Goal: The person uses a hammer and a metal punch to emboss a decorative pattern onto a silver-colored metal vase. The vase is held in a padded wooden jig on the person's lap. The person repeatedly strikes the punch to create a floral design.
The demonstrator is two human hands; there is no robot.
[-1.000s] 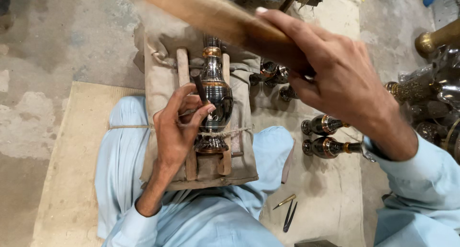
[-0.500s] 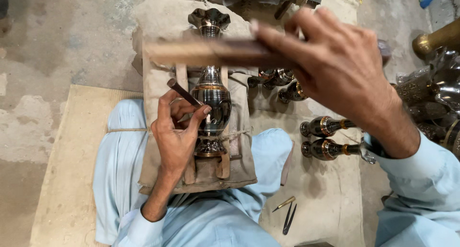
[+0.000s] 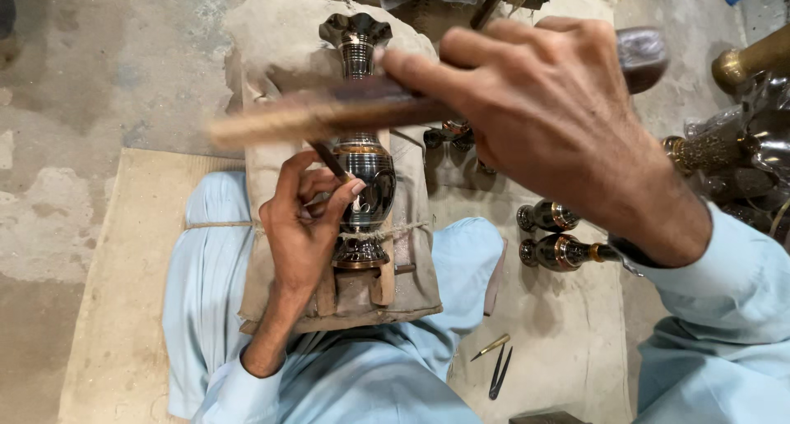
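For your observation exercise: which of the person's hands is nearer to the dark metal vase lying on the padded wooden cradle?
Left. The left hand rests against the dark metal vase, holding a thin tool to its body. The right hand is raised above it, gripping a wooden mallet.

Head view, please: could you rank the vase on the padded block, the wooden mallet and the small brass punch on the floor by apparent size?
1. wooden mallet, nearest the camera, so unsure
2. vase
3. brass punch

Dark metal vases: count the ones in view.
3 clear: one vase on the padded block under the left hand, two small vases lying right of it. Others beyond the right hand are partly hidden.
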